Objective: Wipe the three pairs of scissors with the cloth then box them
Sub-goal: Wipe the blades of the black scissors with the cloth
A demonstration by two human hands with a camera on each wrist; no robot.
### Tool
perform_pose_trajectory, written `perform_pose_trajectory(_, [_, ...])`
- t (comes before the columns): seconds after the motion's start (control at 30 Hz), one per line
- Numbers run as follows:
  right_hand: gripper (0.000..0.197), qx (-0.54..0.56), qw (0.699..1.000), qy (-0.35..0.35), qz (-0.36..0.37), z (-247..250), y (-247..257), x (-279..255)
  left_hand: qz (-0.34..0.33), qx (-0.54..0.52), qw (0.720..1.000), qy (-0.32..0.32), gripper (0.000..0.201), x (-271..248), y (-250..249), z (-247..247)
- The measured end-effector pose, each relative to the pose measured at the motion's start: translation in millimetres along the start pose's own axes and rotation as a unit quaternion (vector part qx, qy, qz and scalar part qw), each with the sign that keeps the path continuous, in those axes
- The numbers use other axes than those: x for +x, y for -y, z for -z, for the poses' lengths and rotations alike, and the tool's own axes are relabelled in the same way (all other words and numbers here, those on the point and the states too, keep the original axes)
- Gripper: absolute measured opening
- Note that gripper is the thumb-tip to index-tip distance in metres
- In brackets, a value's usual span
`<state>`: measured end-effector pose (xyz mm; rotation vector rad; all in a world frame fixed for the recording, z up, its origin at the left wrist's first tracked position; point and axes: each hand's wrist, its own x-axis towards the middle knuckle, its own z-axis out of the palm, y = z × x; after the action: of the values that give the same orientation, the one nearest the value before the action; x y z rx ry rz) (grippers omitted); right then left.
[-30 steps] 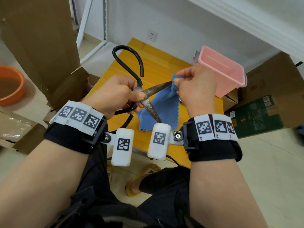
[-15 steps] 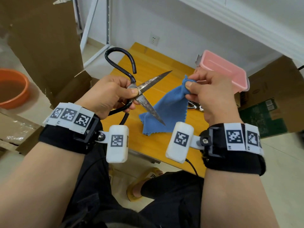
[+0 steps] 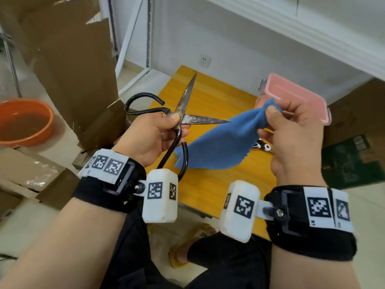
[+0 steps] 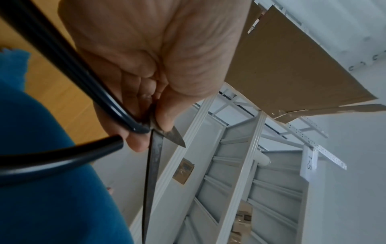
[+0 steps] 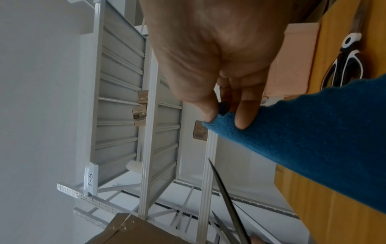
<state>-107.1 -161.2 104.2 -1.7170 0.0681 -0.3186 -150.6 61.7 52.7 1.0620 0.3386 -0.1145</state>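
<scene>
the open blades of the black-handled scissors (image 3: 183, 119), gripped at the pivot by the left hand (image 3: 153, 136), fan out over the yellow table (image 3: 208, 184); one tip points at the wall, the other at the blue cloth (image 3: 220, 147) hanging from the right hand (image 3: 291, 130). bare tabletop shows near the front edge. the pink box (image 3: 295, 101) stands at the far right, another pair of scissors (image 3: 263, 146) lies under the right hand, and cardboard (image 3: 68, 65) walls the left side.
</scene>
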Motion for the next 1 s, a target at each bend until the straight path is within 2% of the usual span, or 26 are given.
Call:
perform_pose_trajectory(0.13, [0.005,0.000,0.999,0.017,-0.030,-5.7,2.6,-4.9,-0.004,-0.028,1.000,0.007,0.015,-2.2,-5.0,-2.8])
perform_pose_trajectory(0.33, [0.005,0.028,0.997,0.045,-0.060,-17.6,1.9,-8.7,0.019,-0.124,0.992,-0.001,0.020,-0.8,-5.8,-1.2])
perform_pose_trajectory(0.47, [0.008,0.017,0.994,0.088,-0.062,-26.1,-3.6,-11.2,0.024,-0.152,0.988,-0.008,0.030,1.2,-4.2,-3.9])
perform_pose_trajectory(0.63, [0.004,-0.010,0.989,0.147,-0.018,-34.1,-3.3,-15.4,0.006,-0.109,0.994,-0.016,0.015,5.5,-0.2,-5.5])
perform_pose_trajectory(0.83, [0.021,-0.017,0.992,0.125,-0.017,-38.0,-3.0,-14.8,-0.016,-0.061,0.998,-0.020,0.016,10.0,1.4,-3.7])
perform_pose_trajectory(1.0, [0.026,0.080,0.993,0.080,-0.027,-41.5,-0.3,-11.9,-0.043,-0.031,0.998,-0.037,0.014,12.9,1.9,-4.8])
